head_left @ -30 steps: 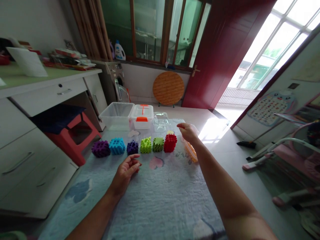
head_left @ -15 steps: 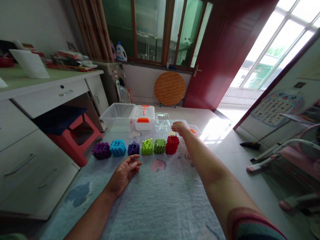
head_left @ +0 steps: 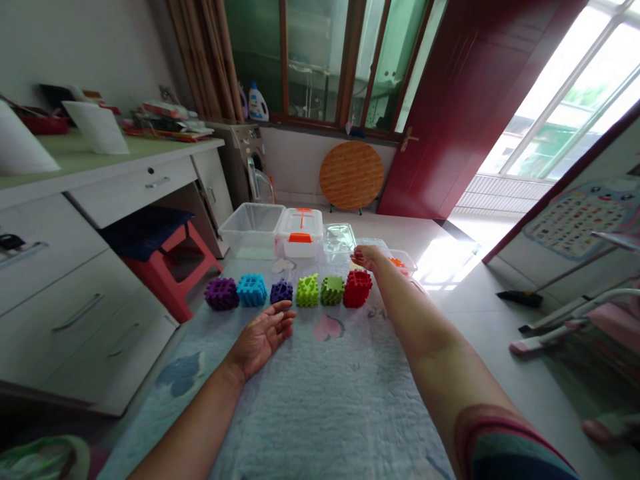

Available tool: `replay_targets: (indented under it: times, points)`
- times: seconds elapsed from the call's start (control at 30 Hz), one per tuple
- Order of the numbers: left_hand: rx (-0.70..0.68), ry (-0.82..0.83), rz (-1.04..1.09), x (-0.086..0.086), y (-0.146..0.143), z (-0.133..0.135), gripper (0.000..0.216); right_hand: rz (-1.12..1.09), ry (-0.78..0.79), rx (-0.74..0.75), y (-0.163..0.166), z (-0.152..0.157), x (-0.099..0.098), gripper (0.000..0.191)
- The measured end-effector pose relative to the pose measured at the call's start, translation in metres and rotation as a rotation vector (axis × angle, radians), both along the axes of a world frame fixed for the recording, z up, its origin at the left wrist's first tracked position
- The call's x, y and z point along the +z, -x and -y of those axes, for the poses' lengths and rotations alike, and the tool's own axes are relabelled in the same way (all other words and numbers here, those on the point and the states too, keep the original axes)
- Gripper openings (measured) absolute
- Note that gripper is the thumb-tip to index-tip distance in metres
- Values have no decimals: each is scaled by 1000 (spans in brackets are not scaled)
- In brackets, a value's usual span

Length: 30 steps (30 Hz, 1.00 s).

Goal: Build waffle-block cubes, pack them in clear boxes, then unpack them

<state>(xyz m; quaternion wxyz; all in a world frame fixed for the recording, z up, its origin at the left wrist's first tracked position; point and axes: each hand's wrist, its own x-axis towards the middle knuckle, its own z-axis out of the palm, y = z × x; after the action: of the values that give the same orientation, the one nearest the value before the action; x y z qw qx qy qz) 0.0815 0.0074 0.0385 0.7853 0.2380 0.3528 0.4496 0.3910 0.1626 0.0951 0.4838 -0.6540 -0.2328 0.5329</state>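
Plastic blocks (head_left: 307,291) (qty 6) stand in row on cloth (head_left: 310,407), assy. apparently complete; orange pcs. (head_left: 397,262) in tub (head_left: 412,264) seem outstanding. L hand (head_left: 263,335): empty, relaxed, nr. indigo block (head_left: 281,292). R hand (head_left: 367,256): nr. red block (head_left: 357,289), grasp indeterminable.

Head-worn view, facing forward and down

No lettering can be read, even on the wall chart (head_left: 567,223).

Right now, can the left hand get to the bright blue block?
Probably yes: the left hand looks empty and is close by, and only cloth shows between it and the bright blue block.
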Motion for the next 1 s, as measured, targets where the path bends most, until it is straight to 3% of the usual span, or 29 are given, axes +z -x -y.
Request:
replay_targets:
  times: [0.1,0.23,0.33,0.43,0.53,0.63,0.77,0.87,1.0]
  points:
    - [10,-2,-5,0,0,0,31,-23,-64,-40,-3,7,7,37]
    - [3,-13,-20,0,-1,0,30,-36,-202,-101,-10,25,28,4]
    - [-2,-27,-42,1,-1,1,29,-52,-330,-123,-16,48,53,19]
    - [-3,-34,-67,3,0,3,30,-73,-425,-101,-20,84,76,21]
    - [-23,-60,-40,5,1,6,32,-123,-544,55,-17,132,84,18]
    - [-28,-83,49,6,3,7,32,-145,-507,199,-5,178,71,18]
    - [38,-59,153,7,5,7,30,-152,-323,360,20,218,36,19]
    - [69,-63,169,6,6,8,31,-147,-238,456,37,227,12,20]
    - [35,-140,166,1,6,7,35,-47,-271,483,48,224,-5,20]
